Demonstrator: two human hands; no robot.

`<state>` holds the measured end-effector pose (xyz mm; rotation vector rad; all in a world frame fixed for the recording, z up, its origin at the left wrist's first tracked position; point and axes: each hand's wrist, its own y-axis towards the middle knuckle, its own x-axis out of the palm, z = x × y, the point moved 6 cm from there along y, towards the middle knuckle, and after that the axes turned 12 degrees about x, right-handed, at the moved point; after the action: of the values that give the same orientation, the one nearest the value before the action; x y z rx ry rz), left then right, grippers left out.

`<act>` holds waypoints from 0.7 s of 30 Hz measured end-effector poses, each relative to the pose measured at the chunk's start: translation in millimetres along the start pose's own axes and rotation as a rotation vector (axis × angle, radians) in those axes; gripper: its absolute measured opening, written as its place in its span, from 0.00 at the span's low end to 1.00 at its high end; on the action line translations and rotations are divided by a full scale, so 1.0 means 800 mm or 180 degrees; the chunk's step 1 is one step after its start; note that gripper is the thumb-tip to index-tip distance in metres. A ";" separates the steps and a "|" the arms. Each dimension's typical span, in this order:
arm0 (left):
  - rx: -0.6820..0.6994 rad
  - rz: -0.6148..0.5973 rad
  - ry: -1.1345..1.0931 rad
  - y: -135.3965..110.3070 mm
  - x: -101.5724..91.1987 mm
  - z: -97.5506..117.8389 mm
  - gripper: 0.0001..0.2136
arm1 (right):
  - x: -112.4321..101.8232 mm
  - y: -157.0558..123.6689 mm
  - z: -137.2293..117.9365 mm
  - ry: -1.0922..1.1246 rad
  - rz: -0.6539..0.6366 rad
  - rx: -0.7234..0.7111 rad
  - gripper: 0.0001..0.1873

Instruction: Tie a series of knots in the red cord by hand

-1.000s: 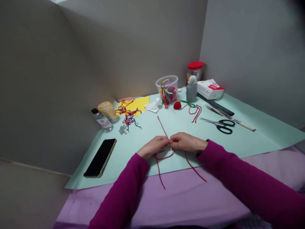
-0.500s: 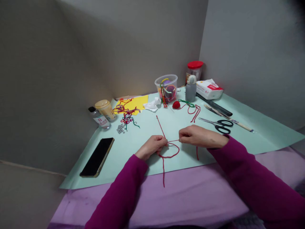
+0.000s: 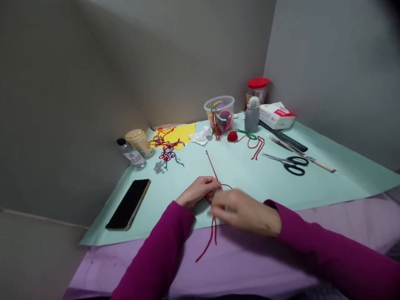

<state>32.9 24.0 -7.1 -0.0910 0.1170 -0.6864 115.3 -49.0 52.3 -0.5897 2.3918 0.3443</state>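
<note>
My left hand (image 3: 204,189) pinches a thin red cord (image 3: 211,164) over the pale green sheet. One straight length of the cord runs away from these fingers across the sheet, and a small curve shows to their right. Close against the left fingertips is my right hand (image 3: 240,210), somewhat blurred, its fingers closed on another part of the cord. Two cord tails hang below it past the sheet's near edge. The hands hide the crossing of the strands.
Black-handled scissors (image 3: 289,163) lie to the right, near a wooden stick (image 3: 318,163). A phone (image 3: 128,204) is at left. Behind are a bottle (image 3: 133,155), a tub of yarn (image 3: 219,116), a red yarn ball (image 3: 232,136), a grey flask (image 3: 251,118) and a tissue pack (image 3: 277,116).
My right hand has moved left and nearer to me, bringing its strand across beside my left hand. The wide cord loop is now mostly covered. My left hand has stayed nearly in place.
</note>
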 end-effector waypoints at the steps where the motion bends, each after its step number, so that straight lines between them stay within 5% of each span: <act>1: 0.0044 -0.0001 -0.0035 0.000 0.000 0.001 0.14 | -0.020 0.005 0.013 0.0183 0.0611 0.0314 0.10; 3: 0.0124 -0.0016 -0.0092 -0.001 0.001 0.003 0.15 | -0.044 0.013 0.046 0.0529 0.1336 0.0983 0.09; 4: 0.0139 -0.0026 -0.0112 -0.001 0.001 0.003 0.15 | -0.043 0.018 0.062 0.0813 0.1176 0.1308 0.15; 8: 0.0038 -0.0014 -0.0089 -0.003 -0.002 0.004 0.13 | -0.021 0.025 0.096 0.1380 -0.0649 0.1889 0.22; 10: 0.0012 -0.0003 -0.0007 -0.002 -0.003 0.005 0.13 | -0.037 0.018 0.102 0.0982 -0.0963 0.1690 0.16; 14: 0.0065 0.0066 0.0204 -0.002 -0.003 0.004 0.13 | -0.100 0.002 0.138 -0.0233 -0.0264 0.2038 0.10; 17: 0.0122 0.0133 0.0330 -0.001 -0.001 0.002 0.13 | -0.137 0.001 0.133 -0.1166 0.1173 0.1895 0.08; 19: 0.0158 0.0140 0.0382 -0.001 -0.001 0.000 0.14 | -0.129 0.003 0.111 -0.1180 0.1881 0.1469 0.09; 21: 0.0190 0.0124 0.0397 0.000 -0.001 0.000 0.14 | -0.094 0.014 0.091 -0.0528 0.1721 0.0911 0.10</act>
<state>32.4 24.0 -6.7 0.0116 0.2173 -0.6560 200.1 12.9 46.6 0.2168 2.3460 0.2561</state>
